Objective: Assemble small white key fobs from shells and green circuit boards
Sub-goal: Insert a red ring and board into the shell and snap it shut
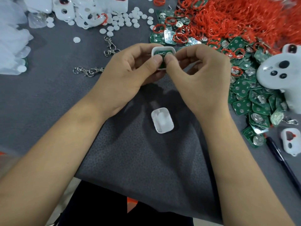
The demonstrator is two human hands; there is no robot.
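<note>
Both hands hold one white fob shell (162, 49) above the grey cloth, with a green circuit board (160, 54) lying inside it. My left hand (130, 74) grips the shell from the left, thumb on the board. My right hand (197, 75) grips it from the right, its thumb pressing the board beside the left thumb. A second white shell half (162, 120) lies hollow side up on the cloth, nearer to me and apart from both hands.
A heap of green boards (249, 95) and red rings (236, 18) fills the right side. White shells (78, 8) and round white discs (123, 20) lie at the back left, metal clasps (110, 46) near the middle, a white controller (280, 69) and black pen (283, 162) at right.
</note>
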